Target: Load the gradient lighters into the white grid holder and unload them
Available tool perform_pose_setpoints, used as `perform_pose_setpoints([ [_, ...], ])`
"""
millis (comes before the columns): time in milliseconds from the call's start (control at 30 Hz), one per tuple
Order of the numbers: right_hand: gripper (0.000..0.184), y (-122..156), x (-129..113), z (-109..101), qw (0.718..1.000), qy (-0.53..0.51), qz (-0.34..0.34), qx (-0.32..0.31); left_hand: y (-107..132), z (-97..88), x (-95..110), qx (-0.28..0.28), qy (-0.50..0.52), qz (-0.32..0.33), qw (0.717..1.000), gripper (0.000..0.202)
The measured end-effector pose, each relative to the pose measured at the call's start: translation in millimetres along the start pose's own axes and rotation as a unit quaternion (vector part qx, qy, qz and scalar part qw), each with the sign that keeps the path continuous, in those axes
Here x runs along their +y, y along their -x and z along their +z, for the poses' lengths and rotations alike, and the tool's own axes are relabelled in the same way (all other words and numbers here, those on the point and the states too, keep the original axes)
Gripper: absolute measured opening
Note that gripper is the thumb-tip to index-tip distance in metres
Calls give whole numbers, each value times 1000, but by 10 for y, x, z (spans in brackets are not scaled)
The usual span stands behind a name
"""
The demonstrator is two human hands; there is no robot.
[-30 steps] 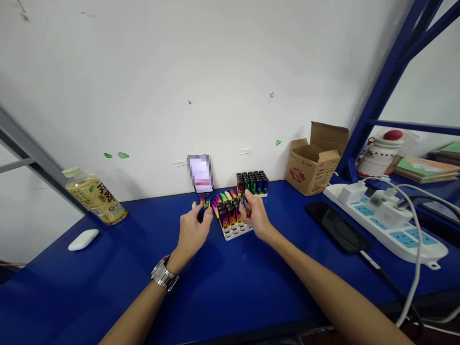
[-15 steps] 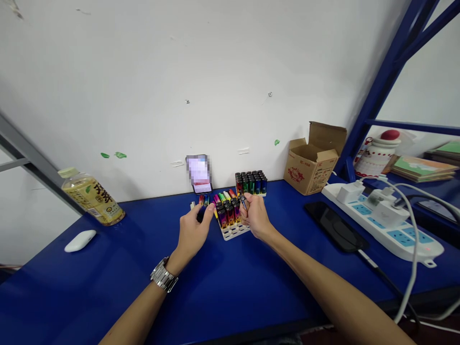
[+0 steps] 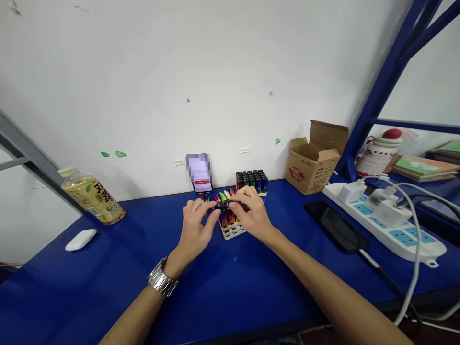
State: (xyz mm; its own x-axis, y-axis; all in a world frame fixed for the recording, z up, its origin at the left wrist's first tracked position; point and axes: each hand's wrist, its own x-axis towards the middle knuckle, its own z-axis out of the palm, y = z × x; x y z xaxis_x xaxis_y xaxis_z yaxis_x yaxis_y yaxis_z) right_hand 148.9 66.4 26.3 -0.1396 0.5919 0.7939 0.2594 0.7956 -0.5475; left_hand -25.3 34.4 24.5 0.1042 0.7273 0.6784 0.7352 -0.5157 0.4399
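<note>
A white holed tray (image 3: 234, 234) stands on the blue desk with several upright lighters (image 3: 224, 219), purple-red with black tops. Over its left side, my left hand (image 3: 196, 223) pinches a black-topped lighter (image 3: 219, 206) between thumb and forefinger. My right hand (image 3: 253, 213) comes in from the other side, thumb and fingers closed at a neighbouring black top; its body is hidden. Loose coloured lighters (image 3: 223, 196) lie just behind the tray. Further back, a second group of upright lighters (image 3: 251, 179), mostly dark, green and blue, fills another white tray.
A phone (image 3: 200, 172) leans on the wall. An open cardboard box (image 3: 311, 165) is at the back right, near a black phone (image 3: 336, 226) on a cable and a power strip (image 3: 388, 225). On the left are a drink bottle (image 3: 91, 196) and a white case (image 3: 81, 240).
My left hand has moved right to the tray. My right hand has shifted slightly left, its fingers now over the lighter tops. The hands are closer together.
</note>
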Motion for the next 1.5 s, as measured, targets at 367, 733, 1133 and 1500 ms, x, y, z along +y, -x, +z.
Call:
perform_pose_setpoints([
  [367, 13, 40, 207, -143, 980, 98, -30, -172, 75, 100, -93, -163, 65, -34, 984, 18],
  [733, 17, -9, 204, -185, 955, 179, -72, -224, 49, 59, -158, -164, -47, 67, 983, 23],
  [1133, 26, -17, 88, -213, 946, 189, -26, -260, 28, -3, -117, -174, -115, 39, 977, 49],
  [1500, 18, -14, 114, -156, 952, 220, -50, -206, -1010, 17, -640, 15, 248, -306, 919, 31],
])
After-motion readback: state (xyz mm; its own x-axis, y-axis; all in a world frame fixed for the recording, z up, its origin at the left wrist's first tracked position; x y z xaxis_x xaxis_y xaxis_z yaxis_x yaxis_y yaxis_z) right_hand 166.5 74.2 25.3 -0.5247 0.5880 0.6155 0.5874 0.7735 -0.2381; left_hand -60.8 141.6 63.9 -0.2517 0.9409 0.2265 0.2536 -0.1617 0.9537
